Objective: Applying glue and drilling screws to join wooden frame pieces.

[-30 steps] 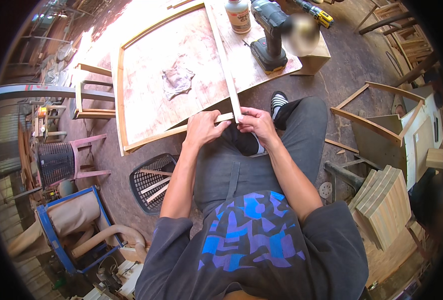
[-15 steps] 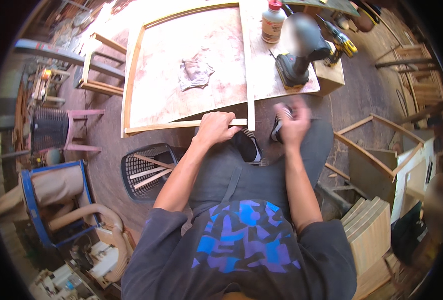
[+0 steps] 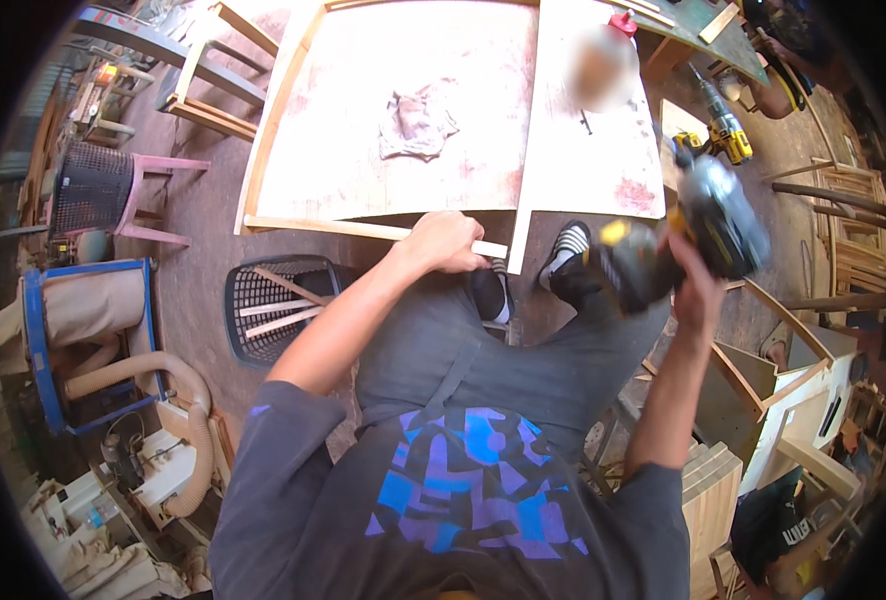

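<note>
My left hand [image 3: 445, 241] is closed around the near rail [image 3: 333, 228] of a light wooden frame, close to the rail's right end. Just beyond my fingers, that end lies beside the near end of the frame's right rail [image 3: 531, 130]. Over my right thigh, my right hand [image 3: 700, 285] grips a black and yellow cordless power tool [image 3: 720, 220]. The tool is smeared by motion, and its exact kind does not show. Within the frame, a crumpled cloth [image 3: 418, 125] rests on the pale worktable [image 3: 603, 180].
A yellow and black drill [image 3: 725, 135] lies right of the table. A red-capped bottle [image 3: 621, 24] stands at the back. Beside my left leg, a black basket [image 3: 238, 330] holds wooden strips. A pink-legged chair [image 3: 158, 163] stands left; stacked wooden pieces [image 3: 708, 490] are at right.
My right hand has gone from empty to holding the cordless power tool, which has left the tabletop and swung right toward me. My left hand stays on the rail. The view has shifted.
</note>
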`<act>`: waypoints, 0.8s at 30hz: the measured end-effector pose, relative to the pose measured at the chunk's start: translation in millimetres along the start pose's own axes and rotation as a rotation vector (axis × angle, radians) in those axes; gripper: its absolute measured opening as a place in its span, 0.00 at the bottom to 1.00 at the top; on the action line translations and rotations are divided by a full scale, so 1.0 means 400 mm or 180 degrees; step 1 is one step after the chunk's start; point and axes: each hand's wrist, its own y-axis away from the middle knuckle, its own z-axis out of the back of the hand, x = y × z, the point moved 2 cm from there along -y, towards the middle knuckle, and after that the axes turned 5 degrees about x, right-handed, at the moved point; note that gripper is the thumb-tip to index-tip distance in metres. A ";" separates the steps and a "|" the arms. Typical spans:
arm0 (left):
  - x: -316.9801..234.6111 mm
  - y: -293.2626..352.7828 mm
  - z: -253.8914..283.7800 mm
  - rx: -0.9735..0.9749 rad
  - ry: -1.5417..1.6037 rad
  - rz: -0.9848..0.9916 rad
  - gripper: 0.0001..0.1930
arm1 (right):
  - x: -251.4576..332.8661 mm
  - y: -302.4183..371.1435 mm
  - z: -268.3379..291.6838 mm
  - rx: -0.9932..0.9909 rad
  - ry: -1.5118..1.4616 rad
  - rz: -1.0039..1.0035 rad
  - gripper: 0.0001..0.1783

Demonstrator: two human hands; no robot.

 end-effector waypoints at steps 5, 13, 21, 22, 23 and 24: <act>-0.014 -0.010 -0.010 -0.0071 0.0030 0.0171 0.14 | -0.061 0.162 0.075 0.0800 -0.0625 -0.1857 0.27; -0.033 -0.006 -0.029 -0.0721 0.0082 0.0162 0.08 | -0.214 0.222 0.098 0.0749 -0.1476 -0.3151 0.33; -0.039 -0.019 -0.024 -0.0793 0.0069 0.0060 0.08 | -0.230 0.205 0.106 0.0865 -0.1674 -0.3131 0.32; -0.038 -0.018 -0.023 -0.0781 0.0057 0.0056 0.08 | -0.230 0.207 0.104 0.0918 -0.1679 -0.3160 0.32; -0.036 -0.017 -0.023 -0.0781 0.0085 0.0069 0.08 | -0.231 0.208 0.105 0.0863 -0.1682 -0.3162 0.32; -0.034 -0.016 -0.022 -0.0786 0.0113 0.0084 0.08 | -0.233 0.209 0.106 0.0870 -0.1670 -0.3129 0.32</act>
